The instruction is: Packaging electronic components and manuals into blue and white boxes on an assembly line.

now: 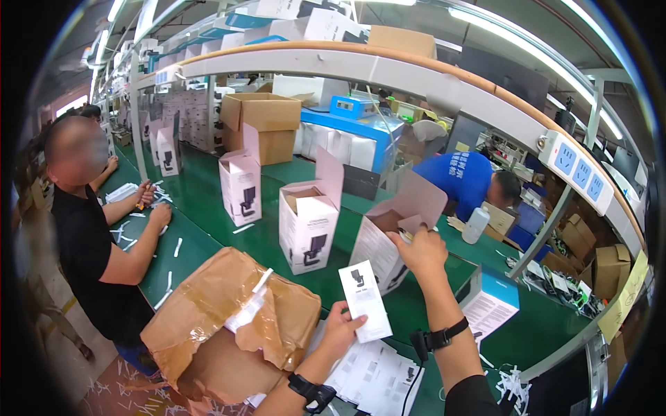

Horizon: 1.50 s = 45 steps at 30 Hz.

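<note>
My left hand (340, 328) pinches a folded white leaflet (365, 305), printed with a dark microphone picture, between thumb and fingers. Below it lies a spread of similar leaflets (371, 378). At the right, my right hand (421, 251) grips the top rim of an open white box (378, 251), fingertips partly over its opening. That box tilts, and its flap stands up. Two more open white boxes stand to its left, a nearer one (305, 236) and a farther one (240, 191), both with raised flaps and brown cardboard inside.
A torn brown paper package (215, 312) lies left of my arms. A white-and-teal box (489, 301) and a clear bottle (476, 225) are on the right. A person in black (90, 229) works at left; another in blue (451, 180) bends beyond the green bench (194, 239).
</note>
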Motion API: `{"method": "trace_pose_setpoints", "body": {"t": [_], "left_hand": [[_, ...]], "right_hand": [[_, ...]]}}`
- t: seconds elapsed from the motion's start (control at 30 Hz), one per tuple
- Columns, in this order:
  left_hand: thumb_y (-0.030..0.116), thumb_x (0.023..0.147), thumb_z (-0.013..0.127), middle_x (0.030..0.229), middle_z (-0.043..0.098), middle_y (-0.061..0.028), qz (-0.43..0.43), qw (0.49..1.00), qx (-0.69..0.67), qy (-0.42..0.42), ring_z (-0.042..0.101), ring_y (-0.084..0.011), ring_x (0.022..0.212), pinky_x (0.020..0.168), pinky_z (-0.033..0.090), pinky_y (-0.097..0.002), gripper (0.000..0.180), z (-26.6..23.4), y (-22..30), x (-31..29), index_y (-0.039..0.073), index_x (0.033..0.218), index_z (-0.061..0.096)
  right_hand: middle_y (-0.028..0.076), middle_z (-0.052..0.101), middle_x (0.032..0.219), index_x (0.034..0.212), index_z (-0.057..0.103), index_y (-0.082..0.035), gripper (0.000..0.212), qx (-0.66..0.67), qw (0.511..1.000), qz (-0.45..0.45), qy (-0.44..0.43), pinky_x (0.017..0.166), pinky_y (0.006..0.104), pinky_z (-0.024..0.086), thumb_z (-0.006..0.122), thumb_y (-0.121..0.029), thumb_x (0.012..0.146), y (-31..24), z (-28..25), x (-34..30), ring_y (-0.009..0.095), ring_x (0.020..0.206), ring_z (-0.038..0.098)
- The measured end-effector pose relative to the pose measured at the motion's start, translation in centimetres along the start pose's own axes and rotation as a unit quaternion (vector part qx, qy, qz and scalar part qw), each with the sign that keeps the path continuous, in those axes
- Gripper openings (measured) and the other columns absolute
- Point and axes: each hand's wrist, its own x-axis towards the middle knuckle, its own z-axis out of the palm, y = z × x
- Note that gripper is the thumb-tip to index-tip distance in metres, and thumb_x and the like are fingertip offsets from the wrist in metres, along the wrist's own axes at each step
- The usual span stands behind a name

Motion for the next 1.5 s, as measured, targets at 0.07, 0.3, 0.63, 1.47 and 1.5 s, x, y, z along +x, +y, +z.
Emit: {"method": "trace_pose_setpoints", "body": {"t": [0.07,0.3,0.63,1.47,1.5], "left_hand": [[-0.007,0.087,0.068,0.113,0.068,-0.0153,0.020,1.000,0.022,0.000,0.068,-0.0234,0.101,0.085,0.057,-0.0381,0.042,-0.2,-0.2,-0.4,0.005,0.119,0.045],[-0.002,0.093,0.062,0.111,0.067,-0.0099,0.142,0.968,0.178,-0.102,0.066,-0.0162,0.104,0.088,0.054,-0.0342,0.034,0.1,-1.8,1.1,0.002,0.123,0.046],[-0.004,0.088,0.055,0.125,0.056,-0.0310,0.315,0.853,0.411,-0.068,0.056,-0.0497,0.116,0.096,0.048,-0.0496,0.052,14.1,4.8,3.8,-0.004,0.135,0.033],[0.009,0.083,0.066,0.099,0.061,-0.0269,0.303,0.553,0.774,-0.058,0.064,-0.0492,0.078,0.072,0.054,-0.0552,0.080,19.9,7.6,6.0,0.016,0.153,0.029],[0.009,0.083,0.066,0.099,0.061,-0.0269,0.302,0.553,0.774,-0.059,0.064,-0.0492,0.078,0.072,0.054,-0.0552,0.080,20.0,7.8,6.0,0.016,0.153,0.029]], "right_hand": [[0.021,0.072,0.098,0.101,0.073,-0.002,0.057,-0.063,0.987,0.029,-0.147,0.079,0.0476,0.057,0.065,-0.055,0.085,-0.4,0.8,1.0,0.038,0.092,0.071],[0.025,0.071,0.088,0.093,0.071,-0.001,0.036,-0.057,0.995,0.080,-0.026,0.076,0.0524,0.056,0.066,-0.035,0.084,5.2,0.2,-0.8,0.044,0.083,0.070],[0.027,0.066,0.073,0.078,0.062,0.004,0.023,0.030,0.991,0.081,0.105,0.069,0.0540,0.052,0.072,-0.017,0.078,7.3,-3.1,-6.9,0.047,0.072,0.066],[0.016,0.063,0.075,0.085,0.053,-0.002,0.018,0.126,0.983,0.026,0.128,0.054,0.0464,0.052,0.068,-0.012,0.085,10.0,-2.6,-9.6,0.039,0.064,0.064],[0.016,0.062,0.075,0.085,0.053,-0.002,0.018,0.127,0.983,0.030,0.129,0.054,0.0465,0.052,0.068,-0.012,0.086,10.1,-2.6,-9.7,0.039,0.063,0.064]]}}
